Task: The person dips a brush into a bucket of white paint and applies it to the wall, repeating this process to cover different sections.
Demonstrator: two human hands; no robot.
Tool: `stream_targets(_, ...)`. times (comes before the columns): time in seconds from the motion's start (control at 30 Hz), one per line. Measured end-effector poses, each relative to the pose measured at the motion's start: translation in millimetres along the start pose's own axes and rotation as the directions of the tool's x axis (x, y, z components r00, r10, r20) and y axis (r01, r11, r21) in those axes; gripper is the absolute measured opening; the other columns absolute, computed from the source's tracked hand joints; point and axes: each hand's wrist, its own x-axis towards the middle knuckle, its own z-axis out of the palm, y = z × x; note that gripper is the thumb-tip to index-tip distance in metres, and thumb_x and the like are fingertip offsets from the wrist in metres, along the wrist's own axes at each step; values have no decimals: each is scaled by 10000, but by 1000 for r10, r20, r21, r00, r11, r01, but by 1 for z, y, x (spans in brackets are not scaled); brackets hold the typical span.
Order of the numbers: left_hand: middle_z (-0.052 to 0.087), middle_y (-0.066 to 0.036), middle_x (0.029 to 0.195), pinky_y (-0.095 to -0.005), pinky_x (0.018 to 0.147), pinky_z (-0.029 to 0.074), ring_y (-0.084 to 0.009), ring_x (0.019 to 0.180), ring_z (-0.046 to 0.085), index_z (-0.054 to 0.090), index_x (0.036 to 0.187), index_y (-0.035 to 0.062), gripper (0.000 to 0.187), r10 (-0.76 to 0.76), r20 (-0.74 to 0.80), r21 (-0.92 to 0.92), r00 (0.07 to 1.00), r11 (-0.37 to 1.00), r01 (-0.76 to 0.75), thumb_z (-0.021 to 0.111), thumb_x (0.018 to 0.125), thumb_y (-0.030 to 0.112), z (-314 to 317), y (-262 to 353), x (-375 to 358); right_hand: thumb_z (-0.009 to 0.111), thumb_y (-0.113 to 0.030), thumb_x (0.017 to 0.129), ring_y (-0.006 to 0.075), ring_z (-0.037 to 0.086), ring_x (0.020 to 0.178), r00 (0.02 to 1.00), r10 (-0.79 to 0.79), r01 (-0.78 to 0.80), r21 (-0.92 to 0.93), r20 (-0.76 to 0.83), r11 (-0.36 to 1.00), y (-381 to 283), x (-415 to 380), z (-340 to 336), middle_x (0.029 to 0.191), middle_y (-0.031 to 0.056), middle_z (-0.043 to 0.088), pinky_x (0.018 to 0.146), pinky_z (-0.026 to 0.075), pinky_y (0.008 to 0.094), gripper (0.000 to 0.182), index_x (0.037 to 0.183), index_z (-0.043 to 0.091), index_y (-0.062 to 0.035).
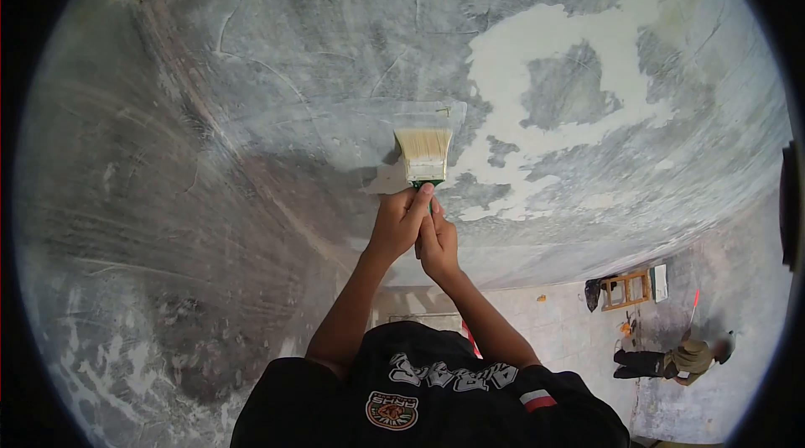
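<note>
A wide paintbrush (424, 154) with pale bristles, a metal band and a green handle points away from me, its bristles against or very near the grey, patchy surface (352, 54). Wrapped round the handle is my left hand (398, 221), its thumb near the metal band. Just right of it and slightly lower, my right hand (439, 244) also grips the handle, fingers curled. A damp-looking strip lies around the bristle tips. Large white patches (495, 70) spread over the surface to the right of the brush.
At the lower right a person (689, 357) stands with a long red-tipped pole (696, 301). Near them are a wooden ladder-like frame (626, 289), a black bag (593, 294) and a white panel (661, 283). A dark-stained wall (126, 238) fills the left side.
</note>
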Motion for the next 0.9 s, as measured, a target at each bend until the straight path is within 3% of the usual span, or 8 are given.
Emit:
stream_targets(0.13,706,-116,747,-301,630,505,-144,673,644,655,807,-20,481,-48,69,41,996,998,45,508,1080,347,8,-71,-10,452,-247,1086,182,628,757,996,-11,3,-81,-93,997,42,-11,-10,763,189,668,771,523,357,420,901,621,89)
stream_targets(0.37,683,-91,751,-296,675,515,-165,725,667,654,823,-7,502,-223,86,6,971,975,223,480,1093,378,15,-154,-51,469,-275,1078,271,671,752,994,57,-75,-210,-92,975,137,-44,-24,813,261,671,742,527,384,437,903,622,95)
stream_targets(0.47,662,-56,688,-289,625,501,-150,673,651,664,828,3,549,-322,70,178,944,935,306,472,1080,451,8,-216,-75,466,-340,1071,306,702,782,954,267,-292,-220,-140,931,157,-65,-25,818,268,670,730,531,390,488,923,645,90)
stream_targets(0.57,631,-14,639,-298,578,488,-146,618,625,685,854,21,594,-521,142,300,842,833,465,488,1040,550,-4,-281,-109,436,-426,1060,334,722,761,928,366,-368,-297,-63,881,204,-90,-33,806,243,677,730,561,419,553,980,675,67)
stream_targets(0.63,625,0,642,-304,562,481,-155,589,605,697,863,39,628,-802,59,256,594,587,768,502,998,621,-7,-307,-136,393,-430,1072,247,651,570,694,720,-655,-405,11,638,229,-106,-33,674,141,644,571,549,416,548,1030,690,28)
stream_targets(0.73,641,-11,687,-301,565,485,-164,600,609,698,863,36,634,-856,-20,183,517,505,843,520,982,633,4,-303,-152,374,-469,1050,432,695,679,833,549,-408,-591,72,696,241,-112,-26,825,243,705,747,585,525,590,1024,693,26)
stream_targets(0.8,651,-42,742,-301,584,494,-156,643,622,688,890,32,617,-844,60,213,532,532,820,495,1008,606,-3,-297,-150,396,-442,1051,435,697,726,802,598,-522,-499,-10,692,221,-118,-27,832,239,712,742,567,508,563,970,694,29)
stream_targets(0.9,646,-48,770,-304,629,503,-132,671,609,687,951,31,533,-667,283,-20,689,714,699,409,1092,463,0,-234,-134,466,-378,1064,398,705,795,901,433,-379,-434,29,818,150,-117,-40,796,210,704,716,518,450,468,925,678,15)
